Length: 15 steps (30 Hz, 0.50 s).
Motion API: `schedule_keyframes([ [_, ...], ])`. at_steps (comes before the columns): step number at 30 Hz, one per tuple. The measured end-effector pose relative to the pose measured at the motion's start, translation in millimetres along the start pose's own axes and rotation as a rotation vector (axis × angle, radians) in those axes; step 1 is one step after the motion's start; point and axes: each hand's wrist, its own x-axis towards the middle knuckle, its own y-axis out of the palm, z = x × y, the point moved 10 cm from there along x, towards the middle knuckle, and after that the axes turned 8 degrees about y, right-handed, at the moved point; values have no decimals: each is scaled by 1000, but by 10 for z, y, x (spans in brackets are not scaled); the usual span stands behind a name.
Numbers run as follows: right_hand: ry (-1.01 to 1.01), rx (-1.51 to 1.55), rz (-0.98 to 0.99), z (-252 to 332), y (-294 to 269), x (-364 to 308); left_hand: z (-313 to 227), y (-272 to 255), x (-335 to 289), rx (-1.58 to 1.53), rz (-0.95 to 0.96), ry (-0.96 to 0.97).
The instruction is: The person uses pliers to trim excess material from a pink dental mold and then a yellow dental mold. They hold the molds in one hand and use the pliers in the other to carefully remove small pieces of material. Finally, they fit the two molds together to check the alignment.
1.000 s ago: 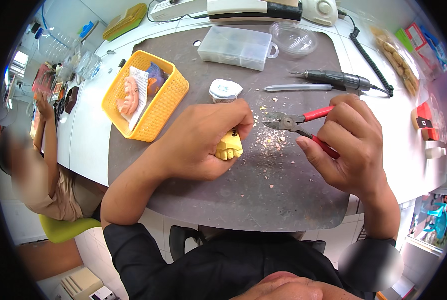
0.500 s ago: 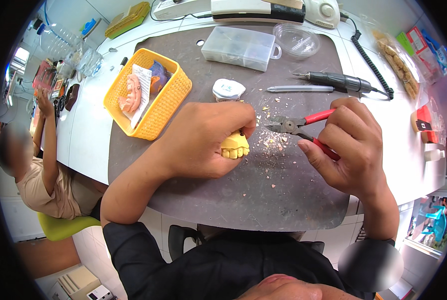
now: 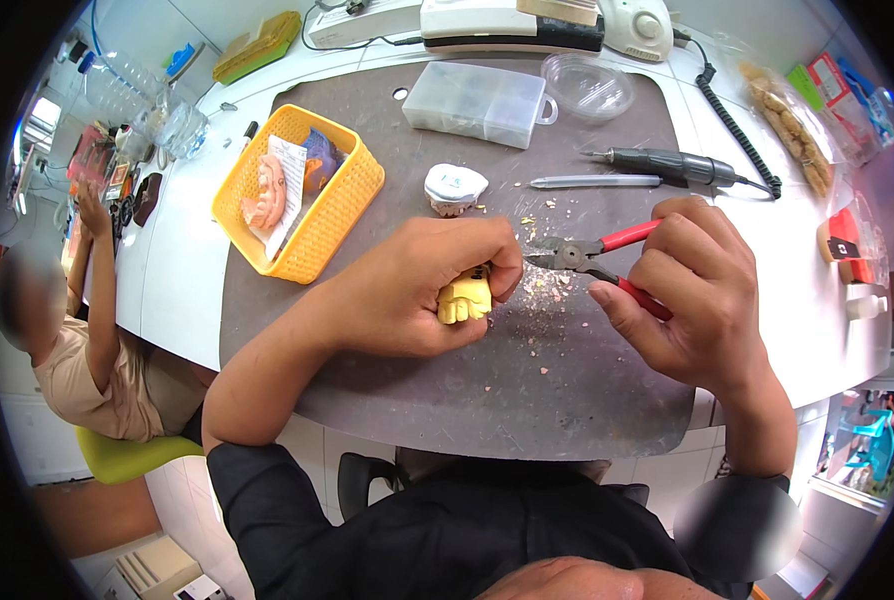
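Observation:
My left hand [image 3: 407,285] is closed around a yellow dental cast [image 3: 464,298], its teeth facing toward me and its far side hidden by my fingers. In my right hand [image 3: 692,285] are red-handled cutting pliers [image 3: 573,254], the handles spread and the jaws parted. Their tips point left, close to my left fingers, apart from the visible part of the cast. Pale and yellow crumbs [image 3: 547,290] lie scattered on the dark mat [image 3: 447,400] beneath the pliers. Just beyond my left hand rests a white-topped dental model [image 3: 455,188].
A yellow basket [image 3: 312,235] holds a pink dental cast [image 3: 267,195] and paper. A clear case [image 3: 477,103], a round lid [image 3: 589,88], a pen [image 3: 595,182] and a corded handpiece [image 3: 672,165] lie toward the back. Another person [image 3: 102,340] sits at the left.
The cast has turned in my left hand, so its teeth face more toward me. The pliers have shifted slightly left, closer to my left fingers, with their jaws still parted.

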Motion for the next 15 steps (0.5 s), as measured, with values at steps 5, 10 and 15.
schedule_keyframes([
  [5,-4,-8,-5,7,-3,-3,-11,-6,5,-33,-5,11],
  [10,-4,-19,1,6,2,-7,-10,-3,6,-51,-2,-9],
  [15,11,-15,5,2,2,-9,-5,2,12,-65,8,-26],
])
